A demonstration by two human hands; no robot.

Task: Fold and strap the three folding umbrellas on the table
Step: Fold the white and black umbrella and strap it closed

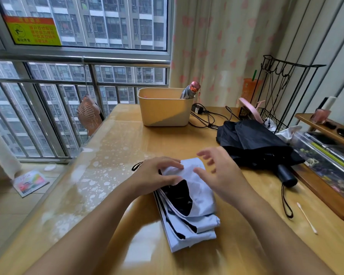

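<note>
A light blue folding umbrella with a black lining lies collapsed on the wooden table, its loose folds pointing toward me. My left hand grips its far end, fingers curled over the cloth. My right hand hovers at the same end with fingers spread, the thumb touching the fabric. A black umbrella lies rumpled and unstrapped to the right, its handle and wrist loop toward me. A third, patterned umbrella stands rolled up in the beige tub.
Black cables lie behind the black umbrella. A wire rack and a wooden shelf with boxes fill the right edge. A cotton swab lies near the front right. A window railing runs along the left.
</note>
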